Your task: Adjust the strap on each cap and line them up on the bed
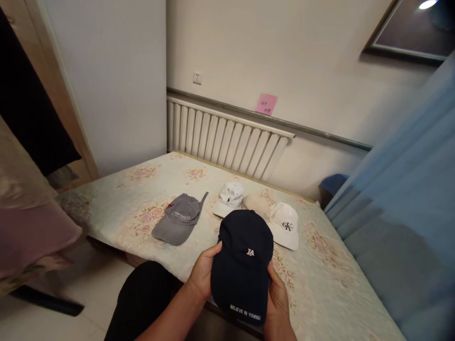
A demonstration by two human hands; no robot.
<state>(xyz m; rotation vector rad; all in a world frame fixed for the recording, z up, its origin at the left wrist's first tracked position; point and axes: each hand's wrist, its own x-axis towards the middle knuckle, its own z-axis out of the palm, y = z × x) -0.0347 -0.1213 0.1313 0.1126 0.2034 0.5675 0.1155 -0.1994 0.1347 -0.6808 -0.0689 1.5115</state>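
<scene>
A dark navy baseball cap (243,255) with a small white emblem on its front and white lettering along the brim is held up between both hands, brim toward me. My left hand (206,272) grips its left side, thumb on top. On the other side, my right hand (279,293) clasps the edge near the brim, fingers partly hidden beneath. Just beyond lie a white cap (231,195) with a small dark logo, a beige cap (256,202) partly covered by the navy one, and a white cap with black letters (287,222). Farther left sits a grey cap (181,218), its strap sticking out.
The caps rest on a floral-patterned bed cover (227,171). Behind it, a white radiator (227,137) runs along the wall, with a pink note (266,103) above. A blue curtain (401,189) hangs at right; clothes and pink fabric (35,232) hang at left.
</scene>
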